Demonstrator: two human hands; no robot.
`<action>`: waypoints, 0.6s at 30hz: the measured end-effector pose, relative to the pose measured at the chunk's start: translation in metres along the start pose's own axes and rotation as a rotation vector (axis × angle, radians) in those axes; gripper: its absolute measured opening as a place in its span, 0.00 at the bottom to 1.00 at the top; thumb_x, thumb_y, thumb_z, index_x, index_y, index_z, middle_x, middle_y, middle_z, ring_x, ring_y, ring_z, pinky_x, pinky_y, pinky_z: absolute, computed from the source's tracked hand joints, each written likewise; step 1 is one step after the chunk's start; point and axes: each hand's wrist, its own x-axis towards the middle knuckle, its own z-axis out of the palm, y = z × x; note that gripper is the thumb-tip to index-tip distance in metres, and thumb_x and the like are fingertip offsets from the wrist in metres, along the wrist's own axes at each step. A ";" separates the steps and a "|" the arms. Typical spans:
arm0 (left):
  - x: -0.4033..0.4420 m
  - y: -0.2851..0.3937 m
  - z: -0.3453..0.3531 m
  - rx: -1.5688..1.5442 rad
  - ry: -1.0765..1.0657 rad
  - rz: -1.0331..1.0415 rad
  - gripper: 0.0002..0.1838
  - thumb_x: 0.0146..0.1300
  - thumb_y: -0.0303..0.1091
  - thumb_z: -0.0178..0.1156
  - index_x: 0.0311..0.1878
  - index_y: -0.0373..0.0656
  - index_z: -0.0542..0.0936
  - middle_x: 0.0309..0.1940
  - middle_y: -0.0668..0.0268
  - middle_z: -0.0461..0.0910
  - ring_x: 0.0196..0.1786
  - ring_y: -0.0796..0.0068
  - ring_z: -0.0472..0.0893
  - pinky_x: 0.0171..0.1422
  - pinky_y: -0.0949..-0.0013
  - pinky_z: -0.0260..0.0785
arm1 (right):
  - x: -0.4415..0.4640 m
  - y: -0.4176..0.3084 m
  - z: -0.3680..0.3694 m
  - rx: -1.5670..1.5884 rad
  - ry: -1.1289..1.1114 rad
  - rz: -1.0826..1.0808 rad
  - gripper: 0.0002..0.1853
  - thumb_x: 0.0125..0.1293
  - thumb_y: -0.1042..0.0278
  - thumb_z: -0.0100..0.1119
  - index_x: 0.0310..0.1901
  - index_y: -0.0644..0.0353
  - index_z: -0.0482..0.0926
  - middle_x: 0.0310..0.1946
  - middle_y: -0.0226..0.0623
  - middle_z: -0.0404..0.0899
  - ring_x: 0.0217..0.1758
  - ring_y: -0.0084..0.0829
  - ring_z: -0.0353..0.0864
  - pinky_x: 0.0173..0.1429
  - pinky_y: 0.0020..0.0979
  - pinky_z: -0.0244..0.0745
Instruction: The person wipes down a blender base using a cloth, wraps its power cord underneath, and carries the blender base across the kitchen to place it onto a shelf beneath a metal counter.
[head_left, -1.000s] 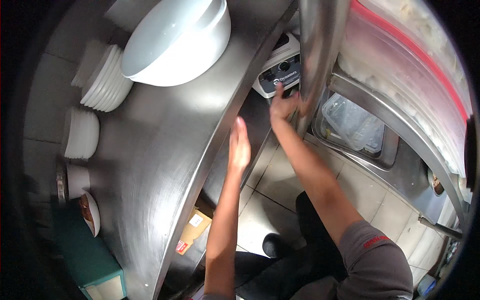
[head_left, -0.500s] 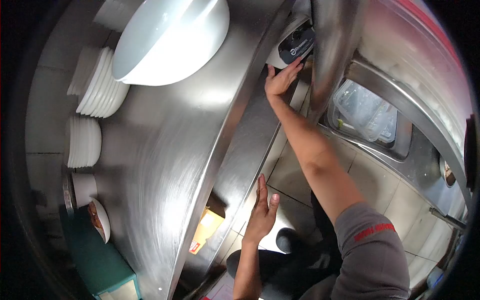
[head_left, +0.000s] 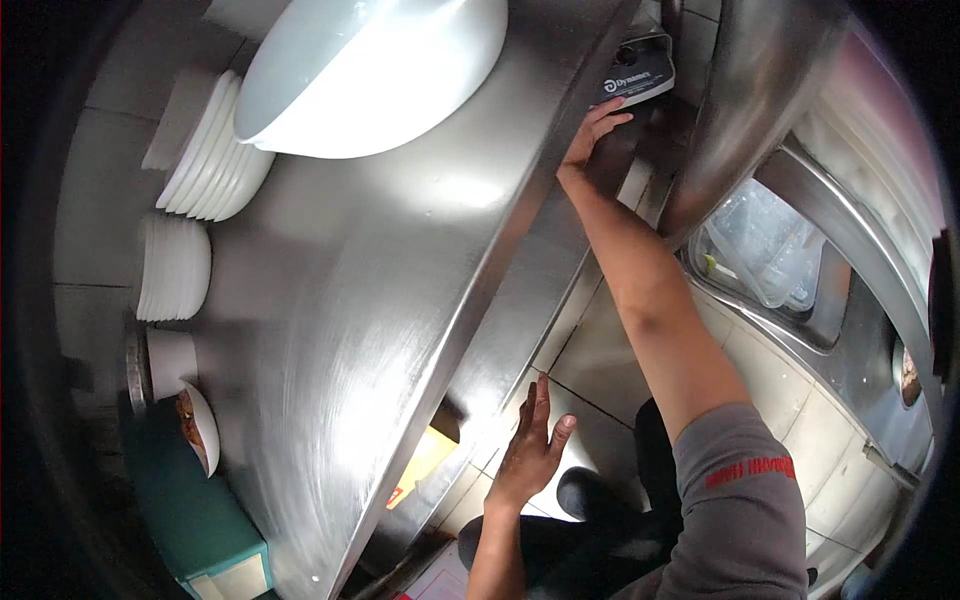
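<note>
My right hand (head_left: 594,135) reaches in under the edge of the steel table. Its fingers are stretched out, with the tips at the near edge of a black-and-white box (head_left: 640,82) lettered "Dynamex"; whether they press on it I cannot tell. That box lies on the lower shelf (head_left: 500,305). My left hand (head_left: 530,462) hangs in front of the shelf, fingers extended, thumb apart, holding nothing. Close to it on the shelf is a yellow packet (head_left: 425,462), partly hidden by the tabletop.
On the steel table (head_left: 330,290) stand a large white bowl (head_left: 400,90), stacked white bowls (head_left: 180,268), a small bowl of brown food (head_left: 207,430) and a green box (head_left: 190,510). At right, a steel sink (head_left: 830,300) contains clear plastic containers (head_left: 765,245).
My right hand and the black-and-white box appear farther right, and the box now shows its lettering more squarely. The view has shifted. My left hand stays open, slightly lower.
</note>
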 end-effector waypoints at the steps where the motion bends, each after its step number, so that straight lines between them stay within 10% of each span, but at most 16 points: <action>1: -0.001 -0.002 0.001 -0.012 0.014 -0.010 0.39 0.68 0.59 0.35 0.71 0.40 0.43 0.70 0.47 0.46 0.73 0.53 0.46 0.75 0.59 0.40 | -0.003 0.003 0.001 0.050 -0.057 0.013 0.42 0.61 0.76 0.52 0.68 0.66 0.35 0.68 0.63 0.36 0.70 0.56 0.45 0.69 0.48 0.49; 4: -0.007 0.007 -0.004 0.050 0.001 -0.054 0.39 0.67 0.60 0.35 0.71 0.42 0.42 0.70 0.47 0.45 0.73 0.53 0.46 0.74 0.60 0.41 | -0.003 0.009 -0.010 0.468 -0.139 -0.082 0.47 0.61 0.73 0.54 0.68 0.65 0.27 0.68 0.62 0.27 0.72 0.56 0.35 0.72 0.48 0.39; 10: -0.002 -0.002 0.015 -0.009 -0.036 0.099 0.41 0.66 0.59 0.40 0.71 0.41 0.42 0.69 0.43 0.47 0.70 0.45 0.51 0.72 0.55 0.47 | -0.001 -0.022 -0.018 0.065 -0.351 -0.142 0.45 0.64 0.59 0.51 0.68 0.67 0.29 0.68 0.60 0.28 0.69 0.65 0.35 0.72 0.51 0.32; 18: -0.002 0.002 0.011 -0.061 -0.011 0.059 0.42 0.66 0.61 0.38 0.71 0.38 0.42 0.68 0.42 0.48 0.71 0.46 0.51 0.72 0.56 0.47 | -0.012 -0.066 -0.025 -1.100 -0.575 -0.531 0.40 0.65 0.52 0.44 0.68 0.69 0.38 0.64 0.73 0.34 0.66 0.72 0.38 0.51 0.83 0.30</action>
